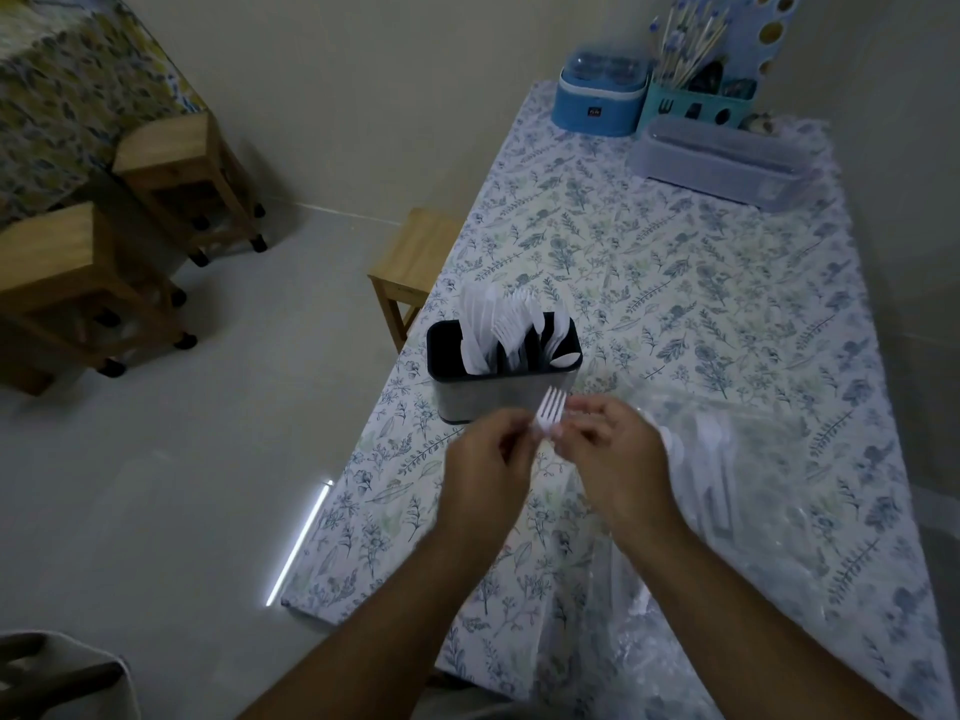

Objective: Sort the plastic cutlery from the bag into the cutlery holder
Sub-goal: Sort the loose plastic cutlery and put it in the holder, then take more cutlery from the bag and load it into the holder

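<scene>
A white plastic fork (550, 412) stands tines-up between my two hands, just in front of the cutlery holder (493, 394). My left hand (485, 478) pinches its left side and my right hand (610, 459) grips its right side. The holder is a dark metal box near the table's left edge, with white knives, forks and spoons upright in separate compartments. A clear plastic bag (727, 459) with more white cutlery lies on the table to the right of my right hand.
The flowered tablecloth (675, 283) covers the table. At the far end stand a blue box (597, 96), a teal utensil caddy (696, 103) and a clear lidded container (727, 158). Wooden stools (410, 267) stand on the floor to the left.
</scene>
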`<state>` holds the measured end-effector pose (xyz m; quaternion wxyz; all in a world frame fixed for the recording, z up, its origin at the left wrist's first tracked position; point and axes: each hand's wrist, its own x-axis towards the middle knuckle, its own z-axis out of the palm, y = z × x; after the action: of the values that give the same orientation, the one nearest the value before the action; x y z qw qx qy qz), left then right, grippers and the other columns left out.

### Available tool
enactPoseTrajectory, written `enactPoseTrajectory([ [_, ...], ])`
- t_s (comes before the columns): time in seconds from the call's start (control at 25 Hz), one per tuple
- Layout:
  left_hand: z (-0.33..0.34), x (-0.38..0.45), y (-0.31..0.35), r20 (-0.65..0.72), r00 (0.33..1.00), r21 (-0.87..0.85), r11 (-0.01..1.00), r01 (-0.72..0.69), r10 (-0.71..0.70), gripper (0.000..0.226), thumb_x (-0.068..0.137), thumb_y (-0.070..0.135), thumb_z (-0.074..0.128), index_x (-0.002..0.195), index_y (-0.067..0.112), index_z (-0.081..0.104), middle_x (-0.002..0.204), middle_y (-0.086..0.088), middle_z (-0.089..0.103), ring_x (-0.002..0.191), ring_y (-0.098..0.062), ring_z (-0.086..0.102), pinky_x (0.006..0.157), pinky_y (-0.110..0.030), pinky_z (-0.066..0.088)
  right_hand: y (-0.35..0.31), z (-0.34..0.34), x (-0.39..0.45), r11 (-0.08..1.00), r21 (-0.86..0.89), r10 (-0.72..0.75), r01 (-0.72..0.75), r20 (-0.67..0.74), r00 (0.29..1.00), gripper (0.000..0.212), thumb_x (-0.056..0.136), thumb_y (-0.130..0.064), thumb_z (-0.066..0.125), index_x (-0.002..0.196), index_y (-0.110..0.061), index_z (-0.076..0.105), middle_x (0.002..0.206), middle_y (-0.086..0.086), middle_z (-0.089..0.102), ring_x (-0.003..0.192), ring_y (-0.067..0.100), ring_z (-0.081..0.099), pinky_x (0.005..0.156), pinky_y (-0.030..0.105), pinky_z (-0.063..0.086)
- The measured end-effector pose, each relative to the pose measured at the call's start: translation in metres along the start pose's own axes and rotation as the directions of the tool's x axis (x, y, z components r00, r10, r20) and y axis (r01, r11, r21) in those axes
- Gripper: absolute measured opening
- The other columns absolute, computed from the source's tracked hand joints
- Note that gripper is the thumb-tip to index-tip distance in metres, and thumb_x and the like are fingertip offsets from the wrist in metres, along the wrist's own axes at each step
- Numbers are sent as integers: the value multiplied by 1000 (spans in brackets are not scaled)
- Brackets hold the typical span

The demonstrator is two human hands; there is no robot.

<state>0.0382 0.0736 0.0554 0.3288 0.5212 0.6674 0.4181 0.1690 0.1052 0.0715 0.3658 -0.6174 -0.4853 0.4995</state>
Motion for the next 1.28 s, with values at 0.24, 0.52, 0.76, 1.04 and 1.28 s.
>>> enactPoseTrajectory([
  [0.24, -34, 51, 63, -263, 938, -84, 963, -254, 225, 11, 89, 10, 72, 99, 14, 73, 87, 10, 73, 83, -1, 70, 77, -17, 56, -81, 2, 21, 902, 29, -426, 432, -114, 898, 22, 87, -6, 75, 102, -21, 74, 94, -7, 76, 90, 3, 73, 83, 20, 59],
  [0.52, -20, 60, 49, -219, 950, 5, 973, -229, 225, 14, 92, 10, 67, 102, 13, 76, 83, 11, 71, 77, -1, 67, 70, -12, 52, -64, 11, 53, 919, -112, -388, 378, -87, 917, 11, 87, -8, 72, 92, -15, 79, 85, -2, 77, 81, 13, 74, 76, 36, 63],
  [0.76, -20, 73, 48, -237, 936, 59, 966, -251, 258, 14, 93, 11, 66, 103, 15, 75, 87, 6, 73, 76, -2, 65, 70, -10, 49, -72, 18, 62, 925, -79, -379, 372, -109, 919, 7, 86, -12, 74, 87, -18, 77, 81, -5, 76, 75, 7, 71, 67, 22, 58],
  [1.04, -24, 59, 42, -221, 949, 153, 969, -195, 226, 31, 96, 7, 59, 126, 12, 65, 118, 0, 70, 107, -7, 65, 92, -18, 52, -41, 4, 53, 950, -149, -294, 276, -121, 948, 15, 89, -11, 70, 102, -19, 74, 90, -10, 73, 82, 1, 69, 75, 15, 58],
  [1.28, 42, -43, -23, 360, 881, 148, 914, -377, 305, 20, 90, 10, 60, 106, 18, 70, 107, 3, 68, 97, -10, 62, 85, -34, 54, 54, -53, -10, 938, -322, -150, 125, -53, 987, 16, 90, -14, 70, 91, -29, 73, 82, -17, 71, 79, -12, 63, 69, 3, 48],
])
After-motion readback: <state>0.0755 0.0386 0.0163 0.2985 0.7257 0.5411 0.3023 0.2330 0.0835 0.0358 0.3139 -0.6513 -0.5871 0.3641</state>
